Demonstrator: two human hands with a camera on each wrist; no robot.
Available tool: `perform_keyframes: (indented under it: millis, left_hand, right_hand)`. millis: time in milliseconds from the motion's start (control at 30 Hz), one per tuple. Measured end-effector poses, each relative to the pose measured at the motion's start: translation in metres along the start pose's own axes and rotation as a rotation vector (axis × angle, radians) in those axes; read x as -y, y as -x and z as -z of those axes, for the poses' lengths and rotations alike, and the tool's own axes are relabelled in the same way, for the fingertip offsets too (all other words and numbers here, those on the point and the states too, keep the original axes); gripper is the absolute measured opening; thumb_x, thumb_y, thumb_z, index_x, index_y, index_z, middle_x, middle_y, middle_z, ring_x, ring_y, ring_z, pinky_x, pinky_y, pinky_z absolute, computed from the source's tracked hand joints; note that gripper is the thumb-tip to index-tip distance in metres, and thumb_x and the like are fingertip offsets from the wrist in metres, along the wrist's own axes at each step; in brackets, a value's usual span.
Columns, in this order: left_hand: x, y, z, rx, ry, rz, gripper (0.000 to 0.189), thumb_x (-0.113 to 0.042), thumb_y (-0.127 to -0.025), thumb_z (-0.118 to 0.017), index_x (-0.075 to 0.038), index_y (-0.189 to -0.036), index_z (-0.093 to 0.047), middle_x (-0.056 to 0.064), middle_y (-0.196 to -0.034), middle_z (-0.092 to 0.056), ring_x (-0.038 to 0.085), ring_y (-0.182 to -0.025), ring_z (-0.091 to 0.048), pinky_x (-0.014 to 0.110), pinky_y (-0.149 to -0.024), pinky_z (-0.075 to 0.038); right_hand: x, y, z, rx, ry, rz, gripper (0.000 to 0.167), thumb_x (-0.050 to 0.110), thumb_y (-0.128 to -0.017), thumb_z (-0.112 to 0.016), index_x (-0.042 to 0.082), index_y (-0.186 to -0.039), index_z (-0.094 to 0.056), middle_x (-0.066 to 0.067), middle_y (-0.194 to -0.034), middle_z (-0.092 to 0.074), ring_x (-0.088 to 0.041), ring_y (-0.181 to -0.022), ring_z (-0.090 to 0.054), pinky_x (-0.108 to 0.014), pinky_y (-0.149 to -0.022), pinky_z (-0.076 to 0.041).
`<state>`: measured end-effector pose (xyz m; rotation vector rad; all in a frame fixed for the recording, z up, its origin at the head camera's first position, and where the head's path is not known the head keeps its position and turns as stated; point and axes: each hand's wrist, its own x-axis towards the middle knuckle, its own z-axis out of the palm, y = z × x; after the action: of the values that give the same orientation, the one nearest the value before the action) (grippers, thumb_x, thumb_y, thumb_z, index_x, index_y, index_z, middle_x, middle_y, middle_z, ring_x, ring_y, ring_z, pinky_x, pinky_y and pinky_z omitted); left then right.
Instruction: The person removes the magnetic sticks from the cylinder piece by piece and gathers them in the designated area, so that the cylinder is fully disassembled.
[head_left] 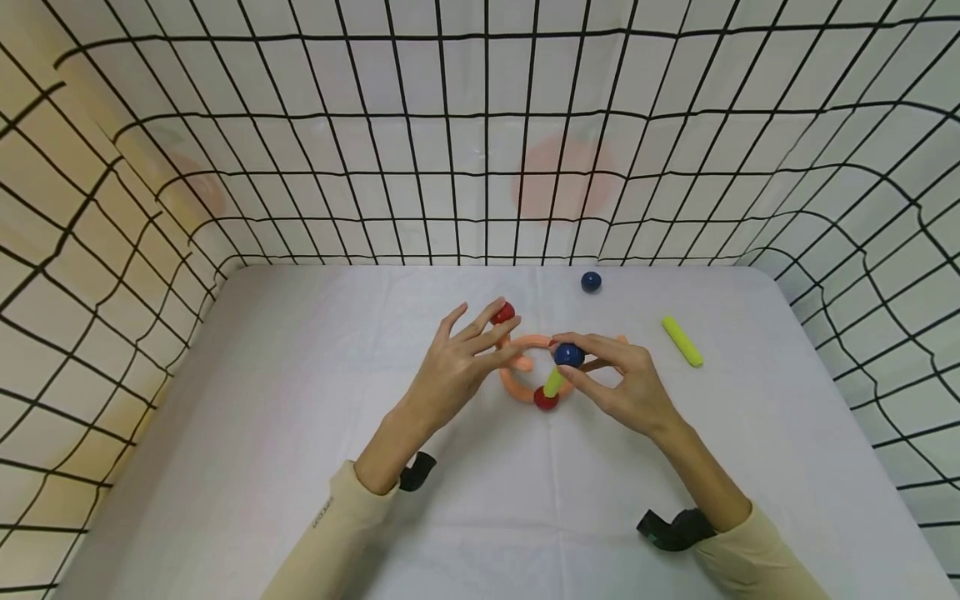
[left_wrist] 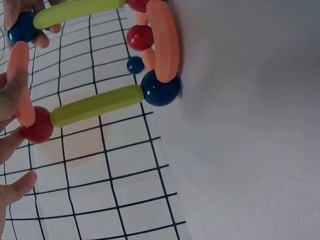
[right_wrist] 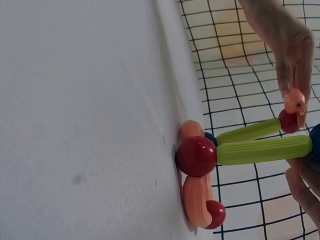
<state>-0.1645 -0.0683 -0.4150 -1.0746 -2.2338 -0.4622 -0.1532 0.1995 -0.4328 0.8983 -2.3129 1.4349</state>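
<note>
A ring of orange curved rods joined by balls lies on the white table. From its front red ball a green rod rises to a blue ball, which my right hand pinches between thumb and fingers. A second green rod stands on another blue ball of the ring and carries a raised red ball. My left hand holds an orange curved rod that meets this red ball; its other end overlaps the pinched blue ball in the left wrist view.
A loose blue ball lies near the table's back edge. To the right of my right hand lies a loose green rod. Black wire mesh stands along the back and both sides of the table.
</note>
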Motion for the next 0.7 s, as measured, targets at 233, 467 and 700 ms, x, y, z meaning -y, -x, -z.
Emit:
perform_keyframes:
  millis: [233,467,700]
  left_hand:
    - [-0.0016,-0.0009,-0.0016,0.093,0.023,-0.012,0.055,0.001,-0.084,-0.082,-0.019,-0.134,-0.071,0.007,-0.145,-0.065,0.03,-0.145,-0.052,0.054,-0.114,-0.048]
    - [-0.0003,-0.0015,-0.0015,0.141,0.094,-0.009,0.054,0.013,-0.085,-0.075,-0.01,-0.134,-0.07,0.01,-0.155,-0.055,0.03,-0.148,-0.047,0.048,-0.115,-0.049]
    - [0.0011,-0.0026,-0.0007,0.13,0.147,0.003,0.048,0.005,-0.093,-0.07,-0.005,-0.14,-0.065,0.014,-0.155,-0.054,0.03,-0.149,-0.047,0.046,-0.116,-0.047]
  right_hand:
    - [0.0017,0.0,-0.0024,0.068,-0.008,-0.017,0.058,-0.011,-0.081,-0.08,0.002,-0.136,-0.067,-0.019,-0.126,-0.074,0.001,-0.111,-0.069,-0.023,-0.08,-0.063]
    - [0.001,-0.0006,-0.0028,0.078,0.003,-0.002,0.065,-0.013,-0.079,-0.082,0.003,-0.139,-0.064,-0.019,-0.132,-0.071,0.003,-0.116,-0.067,-0.023,-0.079,-0.063]
    - [0.0,-0.0007,-0.0042,0.058,0.018,0.004,0.067,-0.014,-0.077,-0.083,0.001,-0.139,-0.064,-0.019,-0.132,-0.071,0.0,-0.113,-0.07,-0.025,-0.077,-0.063]
